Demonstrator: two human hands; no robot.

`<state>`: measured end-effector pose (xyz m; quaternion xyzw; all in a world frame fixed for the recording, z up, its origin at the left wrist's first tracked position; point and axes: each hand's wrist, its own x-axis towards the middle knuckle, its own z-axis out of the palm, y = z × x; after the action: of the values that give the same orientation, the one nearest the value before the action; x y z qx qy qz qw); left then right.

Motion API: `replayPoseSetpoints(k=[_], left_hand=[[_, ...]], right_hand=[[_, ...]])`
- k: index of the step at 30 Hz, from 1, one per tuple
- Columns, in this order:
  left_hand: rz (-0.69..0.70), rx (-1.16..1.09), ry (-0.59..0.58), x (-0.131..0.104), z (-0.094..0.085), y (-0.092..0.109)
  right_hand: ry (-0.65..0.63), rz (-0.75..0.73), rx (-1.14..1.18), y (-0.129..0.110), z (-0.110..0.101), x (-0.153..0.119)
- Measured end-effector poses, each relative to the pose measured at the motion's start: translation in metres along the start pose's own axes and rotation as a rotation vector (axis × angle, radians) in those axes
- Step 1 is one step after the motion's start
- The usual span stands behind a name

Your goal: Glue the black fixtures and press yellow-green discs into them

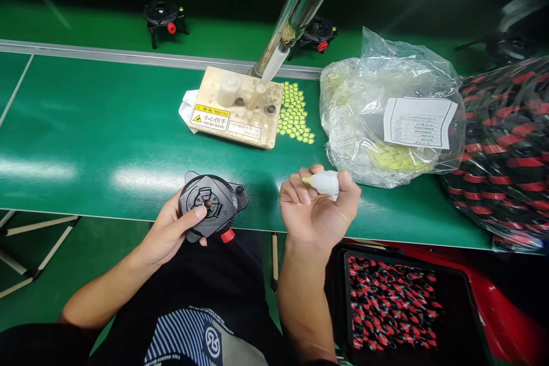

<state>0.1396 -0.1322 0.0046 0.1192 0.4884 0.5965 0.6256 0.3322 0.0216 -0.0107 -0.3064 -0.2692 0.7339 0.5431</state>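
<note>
My left hand (pixel 174 226) grips a black round plastic tripod base (pixel 221 200) with a red knob, its thumb pressed near the centre hole. The base is held over the front edge of the green table. To the right, my right hand (pixel 317 211) is turned palm up, its fingers curled around a small white squeeze bottle (pixel 327 183). The bottle's yellowish tip points left, apart from the base. Beyond both hands sits a beige fixture block (pixel 257 120) with a warning label. Small yellow-green round discs (pixel 295 117) lie beside the block.
A metal press post (pixel 295 11) rises behind the block. At right are a clear bag (pixel 351 114) with a paper label and a larger bag of black-and-red parts (pixel 506 154). Below stands a black tray (pixel 461 309) of similar parts. A black three-legged assembly (pixel 162 14) stands at the back.
</note>
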Motion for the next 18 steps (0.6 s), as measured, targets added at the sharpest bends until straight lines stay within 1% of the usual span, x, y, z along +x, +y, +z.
replayPoseSetpoints(k=[2,5,8,11,12,14,16,18], left_hand=[[-0.004,0.004,0.000,0.000,0.000,0.001],[-0.011,0.001,-0.007,0.000,0.000,0.001],[-0.020,0.001,-0.006,0.000,0.000,0.000],[-0.035,0.003,0.004,0.001,0.002,0.000],[-0.040,0.003,0.006,0.001,0.003,0.000],[-0.046,0.002,0.006,0.002,0.004,0.000],[-0.049,0.001,0.002,0.001,0.005,0.001],[-0.048,-0.001,-0.002,0.001,0.005,0.002]], right_hand=[[0.021,-0.111,-0.070,0.001,0.008,-0.005],[0.086,-0.390,-0.221,0.001,0.022,-0.014],[0.136,-0.621,-0.412,0.001,0.034,-0.022],[0.192,-0.815,-0.597,0.001,0.039,-0.030],[0.206,-0.844,-0.666,0.001,0.038,-0.033],[0.190,-0.840,-0.813,0.000,0.035,-0.038],[0.095,-0.860,-0.921,-0.001,0.030,-0.042],[0.013,-0.942,-0.955,-0.001,0.028,-0.043]])
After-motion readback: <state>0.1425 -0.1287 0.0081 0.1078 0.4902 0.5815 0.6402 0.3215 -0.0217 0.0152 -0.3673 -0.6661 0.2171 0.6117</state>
